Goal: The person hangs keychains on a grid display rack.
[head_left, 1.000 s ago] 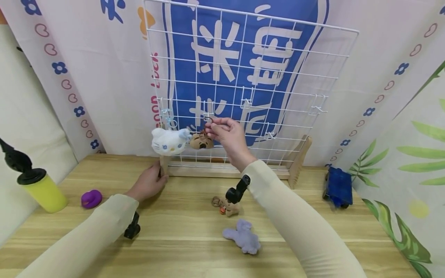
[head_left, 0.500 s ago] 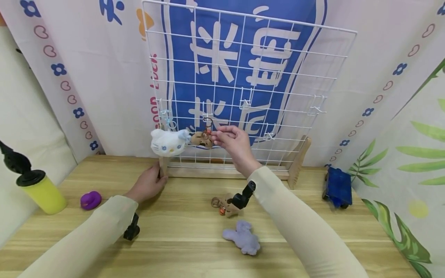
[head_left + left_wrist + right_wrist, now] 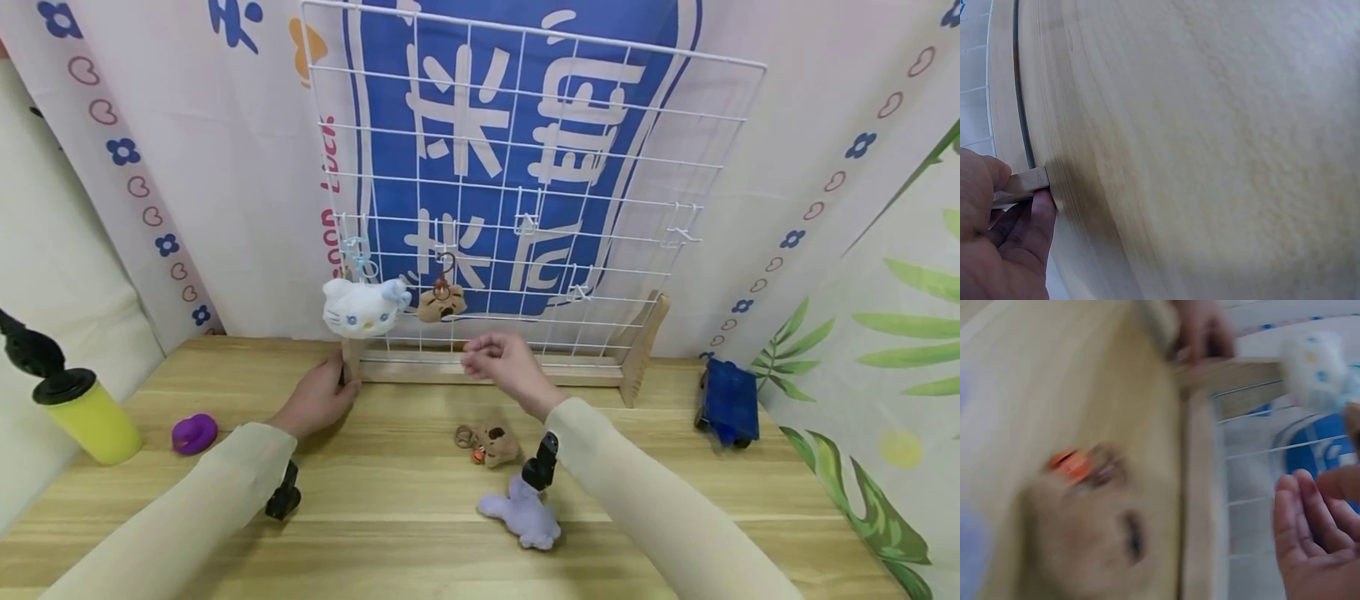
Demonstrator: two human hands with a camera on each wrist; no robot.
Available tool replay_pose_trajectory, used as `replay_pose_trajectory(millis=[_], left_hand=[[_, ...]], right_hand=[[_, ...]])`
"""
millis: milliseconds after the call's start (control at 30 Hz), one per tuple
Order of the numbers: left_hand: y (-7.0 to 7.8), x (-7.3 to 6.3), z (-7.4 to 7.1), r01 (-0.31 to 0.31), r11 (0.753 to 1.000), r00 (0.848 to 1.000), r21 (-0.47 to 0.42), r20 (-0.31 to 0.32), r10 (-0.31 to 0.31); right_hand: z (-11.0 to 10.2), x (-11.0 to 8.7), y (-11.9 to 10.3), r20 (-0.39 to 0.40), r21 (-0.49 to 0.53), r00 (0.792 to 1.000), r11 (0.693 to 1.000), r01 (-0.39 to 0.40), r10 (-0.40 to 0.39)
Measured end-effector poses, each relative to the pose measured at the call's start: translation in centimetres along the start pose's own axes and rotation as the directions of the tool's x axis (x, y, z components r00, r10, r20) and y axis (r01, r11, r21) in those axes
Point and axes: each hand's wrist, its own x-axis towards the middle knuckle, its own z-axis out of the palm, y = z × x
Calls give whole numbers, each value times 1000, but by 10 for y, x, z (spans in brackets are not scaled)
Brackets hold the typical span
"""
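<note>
My left hand [image 3: 317, 398] grips the left wooden foot of a white wire grid [image 3: 637, 50]; in the left wrist view, thumb and fingers pinch the foot's end [image 3: 1030, 181]. In front of the grid's wooden base is my right hand [image 3: 513, 373], holding nothing, fingers loosely bent. Above and left of it, a brown plush keychain [image 3: 441, 306] hangs by its ring from a grid hook. Beside that hangs a white cat-head plush [image 3: 363, 310]. Below my right hand, a second brown plush keychain [image 3: 1079, 531] with an orange bell [image 3: 1071, 465] lies on the table.
A lavender plush [image 3: 522, 512] lies nearer me on the table [image 3: 375, 517]. To the left are a purple rubber duck-like toy [image 3: 195, 434] and a yellow cylinder with a black top [image 3: 97, 425]. A blue toy cart [image 3: 729, 403] stands right. More hooks [image 3: 527, 222] sit on the grid.
My right hand has let go of the brown plush keychain, leaving it on the hook, and has moved down and slightly right. My left hand has stayed on the wooden foot.
</note>
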Motion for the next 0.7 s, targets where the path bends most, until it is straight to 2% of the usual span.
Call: replay_pose_trajectory(millis=[100,267,433,533,700], left_hand=[[0,0,0,-1,1000,1000,4,0,1],[0,1,0,2,1000,1000,8,2,-2],[0,2,0,-3,1000,1000,11,-4,3],[0,2,0,-3,1000,1000,7,-7,3],[0,1,0,5,1000,1000,5,1,-5]], right_hand=[[3,-5,17,80,-156,997,987,30,-17],[4,-12,37,205,-359,977,925,123,-51],[4,-15,46,299,-446,954,877,177,-41],[5,-16,47,332,-466,943,868,173,-10],[8,-20,46,341,-496,939,856,146,37]])
